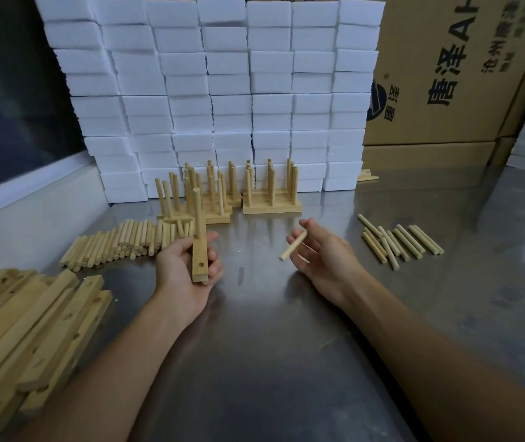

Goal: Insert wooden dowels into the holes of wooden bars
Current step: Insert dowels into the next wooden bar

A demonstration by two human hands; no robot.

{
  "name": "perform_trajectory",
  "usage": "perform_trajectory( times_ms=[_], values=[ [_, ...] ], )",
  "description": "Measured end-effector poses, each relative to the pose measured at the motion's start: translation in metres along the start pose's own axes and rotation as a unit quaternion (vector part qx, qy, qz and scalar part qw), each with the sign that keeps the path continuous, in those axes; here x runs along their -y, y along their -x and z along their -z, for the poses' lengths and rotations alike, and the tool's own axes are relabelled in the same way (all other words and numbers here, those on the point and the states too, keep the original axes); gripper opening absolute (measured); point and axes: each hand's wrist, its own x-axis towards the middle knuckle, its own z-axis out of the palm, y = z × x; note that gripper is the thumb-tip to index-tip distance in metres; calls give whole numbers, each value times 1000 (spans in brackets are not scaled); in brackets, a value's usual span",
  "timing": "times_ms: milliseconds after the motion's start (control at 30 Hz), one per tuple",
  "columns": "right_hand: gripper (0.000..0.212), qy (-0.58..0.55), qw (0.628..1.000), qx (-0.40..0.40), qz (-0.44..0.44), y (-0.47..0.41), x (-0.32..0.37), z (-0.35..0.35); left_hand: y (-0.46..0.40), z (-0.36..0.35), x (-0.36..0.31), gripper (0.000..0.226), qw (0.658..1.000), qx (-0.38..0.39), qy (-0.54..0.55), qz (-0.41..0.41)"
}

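My left hand grips a wooden bar held lengthwise, its near end showing an empty hole. One dowel stands upright in the bar's far part. My right hand pinches a loose dowel between thumb and fingers, to the right of the bar and apart from it. Several loose dowels lie on the table right of that hand. A bigger heap of dowels lies left of the bar. Empty bars with holes are piled at the lower left.
Finished bars with upright dowels stand in rows at the back of the steel table. Behind them rises a wall of white foam blocks. Cardboard boxes stand at the back right. A few dowels lie beside the foam.
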Motion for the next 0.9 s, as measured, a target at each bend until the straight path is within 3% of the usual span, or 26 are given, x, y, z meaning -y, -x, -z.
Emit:
perform_trajectory(
  times_ms=[133,433,567,633,733,900],
  values=[
    [25,-22,1000,-15,4,0,3,4,-1,-1,0,38,1000,-11,0,5],
    [32,57,995,-77,28,5,2,-2,-1,0,0,38,1000,-4,9,10],
    [38,160,977,-137,44,4,-2,-8,-1,-1,0,38,1000,-3,8,9],
    [38,132,980,-134,62,3,-5,-8,0,-1,0,38,1000,-2,6,9],
    [30,76,991,-70,90,3,-7,-5,1,-1,0,38,1000,-2,5,7],
    [2,174,978,-58,95,6,-10,-7,1,-2,0,37,1000,-7,3,6]
  ],
)
